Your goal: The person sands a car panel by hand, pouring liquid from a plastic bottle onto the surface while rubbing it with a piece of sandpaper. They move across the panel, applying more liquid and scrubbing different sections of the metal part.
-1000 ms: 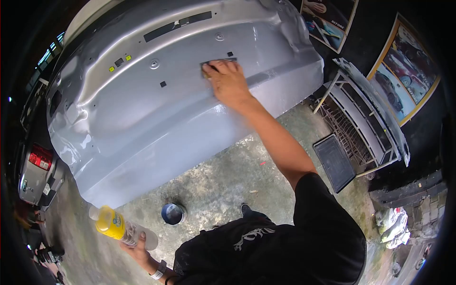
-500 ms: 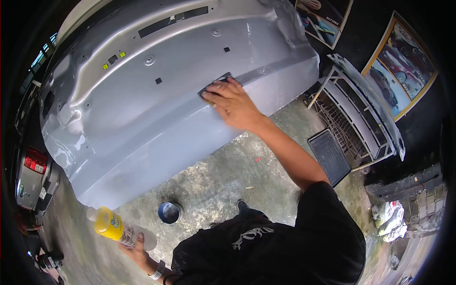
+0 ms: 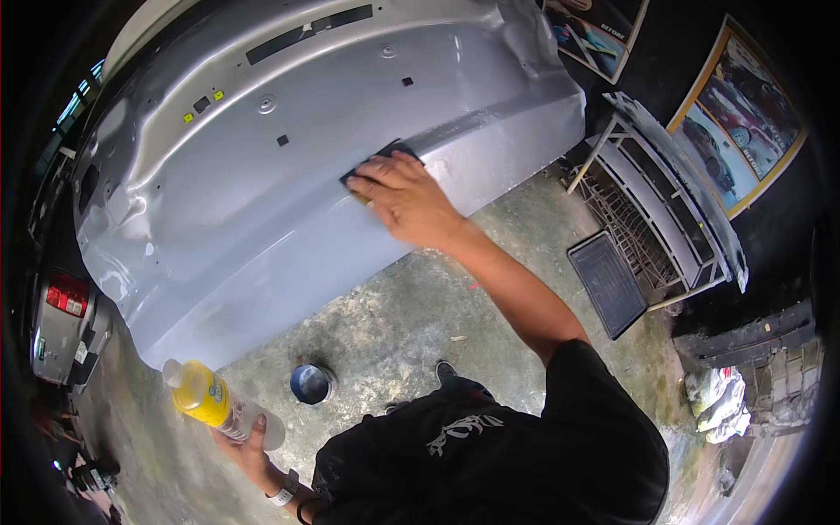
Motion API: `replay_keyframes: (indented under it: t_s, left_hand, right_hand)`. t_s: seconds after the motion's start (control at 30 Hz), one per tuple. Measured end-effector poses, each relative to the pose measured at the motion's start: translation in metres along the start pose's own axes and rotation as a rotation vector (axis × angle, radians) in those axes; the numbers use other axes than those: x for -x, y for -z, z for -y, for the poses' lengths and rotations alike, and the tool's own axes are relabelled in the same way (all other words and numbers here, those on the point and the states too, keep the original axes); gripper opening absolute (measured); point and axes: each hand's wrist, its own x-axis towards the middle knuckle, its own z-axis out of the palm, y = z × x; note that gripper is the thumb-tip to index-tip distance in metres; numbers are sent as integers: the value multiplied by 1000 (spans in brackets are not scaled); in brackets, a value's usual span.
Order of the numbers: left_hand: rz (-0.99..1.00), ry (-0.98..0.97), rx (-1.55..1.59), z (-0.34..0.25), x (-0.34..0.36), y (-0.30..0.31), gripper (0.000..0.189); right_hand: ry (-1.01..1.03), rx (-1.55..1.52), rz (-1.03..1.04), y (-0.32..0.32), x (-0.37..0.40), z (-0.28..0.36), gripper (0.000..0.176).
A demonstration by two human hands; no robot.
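Note:
A large silver car body panel (image 3: 262, 201) fills the upper left of the view, its surface wet and shiny. My right hand (image 3: 404, 199) presses a dark sanding pad (image 3: 378, 157) flat against the panel near its lower fold. My left hand (image 3: 249, 442) is low at the bottom left, gripping a clear plastic bottle (image 3: 219, 404) with a yellow label, held tilted and apart from the panel.
A small blue can (image 3: 311, 383) stands on the concrete floor below the panel. A metal rack (image 3: 665, 219) with a black mat (image 3: 608, 284) beside it is at the right. Framed car posters (image 3: 744, 122) hang behind it. A grey car's tail light (image 3: 70, 297) shows at the left.
My right hand has slid the pad down and to the left across the panel. The bottle in my left hand has barely shifted.

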Motion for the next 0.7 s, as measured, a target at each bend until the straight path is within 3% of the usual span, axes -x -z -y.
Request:
replay_keyframes:
  t_s: [0.1, 0.13, 0.23, 0.27, 0.33, 0.4, 0.47, 0.6, 0.7]
  left_hand:
    - [9, -47, -70, -11, -3, 7, 92]
    - [15, -62, -72, -17, -4, 11, 91]
    - [56, -167, -241, -59, -19, 11, 89]
    - [38, -165, -248, -77, -30, 10, 89]
    - [130, -370, -706, -114, -55, 6, 88]
    - [123, -552, -828, -149, -83, -14, 91]
    - [154, -563, -1062, -193, -109, -40, 92]
    - [185, -821, -1446, -241, -165, -87, 94]
    - [178, -1051, -1565, -262, -197, -109, 90]
  right_hand:
    - [-111, 202, -54, 9, 11, -63, 42]
    - [-161, 115, -65, 19, 12, -82, 39]
    - [-198, 132, -134, 3, 8, -64, 38]
    - [-155, 152, -126, -10, 2, -38, 40]
    - [-75, 86, -130, -40, -16, 21, 43]
    - [13, 30, -30, -67, -42, 82, 44]
    - [97, -75, -45, -70, -63, 117, 43]
    - [117, 18, -66, -62, -68, 88, 38]
    - [-125, 60, -151, -32, -63, 14, 39]
